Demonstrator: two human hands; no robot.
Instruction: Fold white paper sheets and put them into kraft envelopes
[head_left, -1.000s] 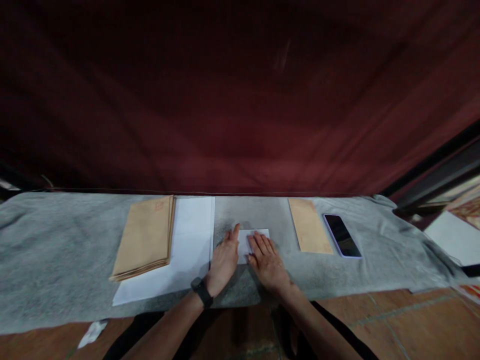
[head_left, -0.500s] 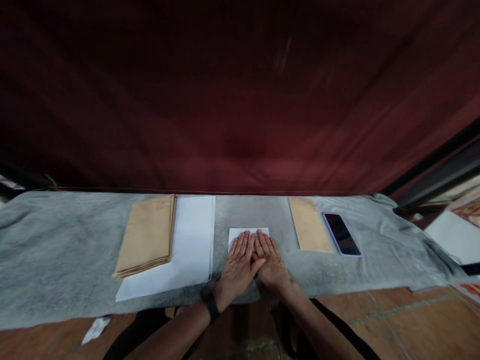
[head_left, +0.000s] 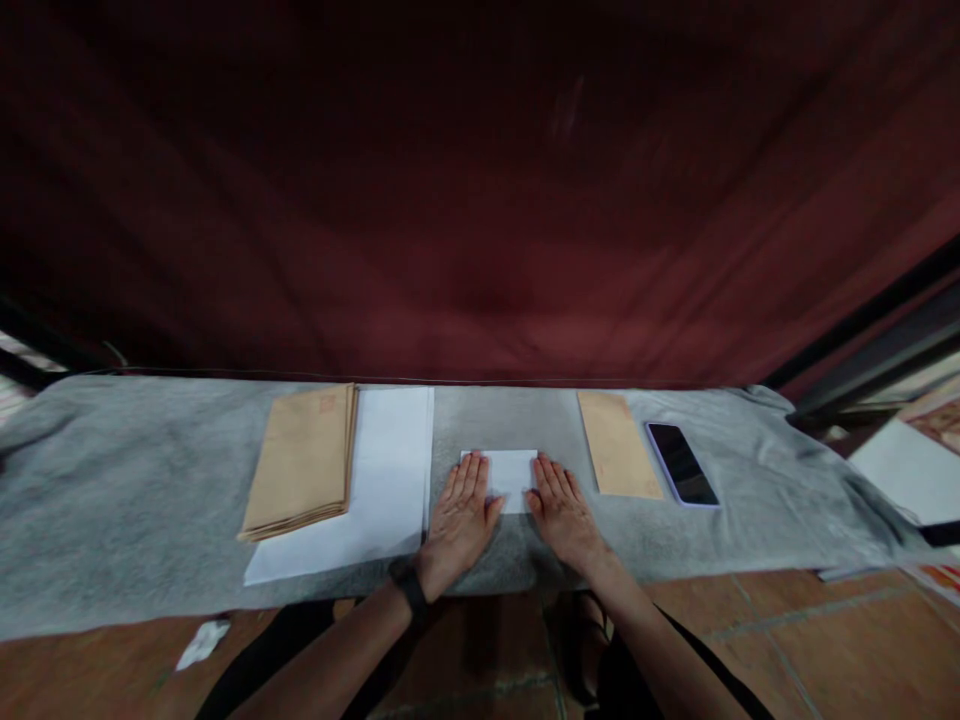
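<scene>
A small folded white paper point(head_left: 508, 470) lies on the grey cloth point(head_left: 135, 480) in front of me. My left hand point(head_left: 459, 515) rests flat on its left edge, fingers stretched out. My right hand point(head_left: 564, 510) lies flat at the paper's right edge, fingers spread. A dark watch is on my left wrist. Neither hand holds anything.
A stack of brown envelopes point(head_left: 304, 460) lies at the left on white sheets point(head_left: 375, 490). One brown envelope point(head_left: 619, 445) and a black phone point(head_left: 681, 463) lie at the right. A dark red curtain point(head_left: 480, 200) hangs behind. Tiled floor shows below the cloth's near edge.
My hands, together on the middle of the folded paper half a second ago, have slid apart to its left and right edges. The view has shifted slightly.
</scene>
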